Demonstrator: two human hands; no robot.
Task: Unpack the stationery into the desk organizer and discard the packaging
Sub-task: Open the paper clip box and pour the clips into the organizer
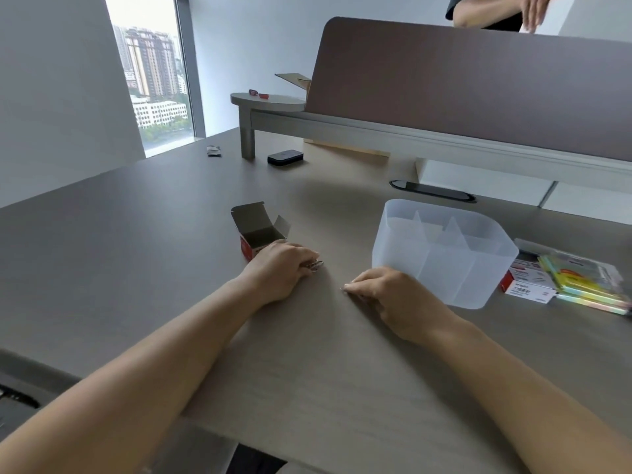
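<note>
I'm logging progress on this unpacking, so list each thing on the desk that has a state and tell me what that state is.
small cardboard box: upright, top flaps open.
desk organizer: upright, compartments look empty.
paper clips: held in the fingers of the left hand.
right hand: fingers curled, pinching at the desk surface; what it holds cannot be told.
red and white box: lying flat, looks closed.
sticky note pack: lying flat, still wrapped.

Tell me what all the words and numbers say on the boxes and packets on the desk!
None can be read.
Small red and white cardboard box with open flaps: print hidden or blurred.
White and red flat box right of the clear plastic organizer: dark lines of print, too small and blurred.
Pastel sticky-note packets in clear wrap: label blurred.
</note>
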